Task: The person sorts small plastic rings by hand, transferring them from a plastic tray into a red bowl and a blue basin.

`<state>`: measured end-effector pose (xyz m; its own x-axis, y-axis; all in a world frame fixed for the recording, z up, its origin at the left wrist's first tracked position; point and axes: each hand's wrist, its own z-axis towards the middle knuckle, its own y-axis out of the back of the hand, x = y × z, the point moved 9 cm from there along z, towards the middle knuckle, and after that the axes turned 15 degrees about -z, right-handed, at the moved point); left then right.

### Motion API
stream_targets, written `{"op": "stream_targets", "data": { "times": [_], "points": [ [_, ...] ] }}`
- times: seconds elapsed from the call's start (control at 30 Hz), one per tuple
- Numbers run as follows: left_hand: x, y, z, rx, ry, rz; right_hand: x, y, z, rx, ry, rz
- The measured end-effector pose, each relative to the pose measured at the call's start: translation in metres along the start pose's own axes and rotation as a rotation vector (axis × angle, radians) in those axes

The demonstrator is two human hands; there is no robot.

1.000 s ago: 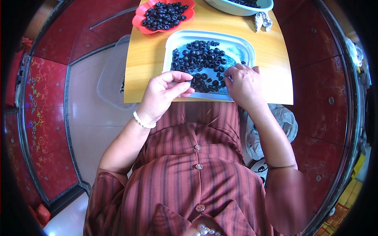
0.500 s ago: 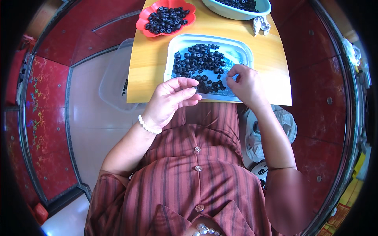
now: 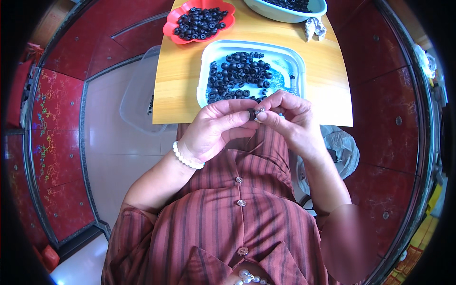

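Close together in front of the tray's near edge, my two hands meet fingertip to fingertip. My left hand (image 3: 221,126), with a pale beaded bracelet on its wrist, pinches a small black round part (image 3: 251,113) between thumb and fingers. Opposite it, the thumb and forefinger of my right hand (image 3: 294,118) close on a tiny shiny piece (image 3: 260,112) held against that part; the fingers partly hide it. Behind both hands lies a pale blue-white rectangular tray (image 3: 205,66) holding many loose black round parts (image 3: 242,71), mostly at its left and middle.
On the yellow wooden table (image 3: 180,71), a red flower-shaped dish (image 3: 169,29) and a pale green basin (image 3: 285,18) hold more black parts. Crumpled silvery wrapping (image 3: 315,29) lies by the basin. A clear plastic container (image 3: 133,92) and a plastic bag (image 3: 346,147) sit below table height.
My right hand has come left and down from the tray's right side to meet my left hand. The left hand has shifted slightly right and down, still pinching the black part.
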<state>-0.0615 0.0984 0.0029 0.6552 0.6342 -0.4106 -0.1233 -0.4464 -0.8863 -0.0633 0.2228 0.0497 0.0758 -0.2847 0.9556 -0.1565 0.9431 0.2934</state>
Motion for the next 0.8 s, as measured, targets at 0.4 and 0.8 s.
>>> {"op": "stream_targets", "data": {
  "times": [0.4, 0.8],
  "points": [
    [0.005, 0.011, -0.008, -0.057, 0.023, -0.164, 0.042, -0.001, -0.015, -0.180, 0.247, -0.532],
    [0.000, 0.006, -0.012, -0.071, -0.037, -0.098, 0.050, 0.000, -0.017, -0.194, 0.286, -0.622]
  ]
}}
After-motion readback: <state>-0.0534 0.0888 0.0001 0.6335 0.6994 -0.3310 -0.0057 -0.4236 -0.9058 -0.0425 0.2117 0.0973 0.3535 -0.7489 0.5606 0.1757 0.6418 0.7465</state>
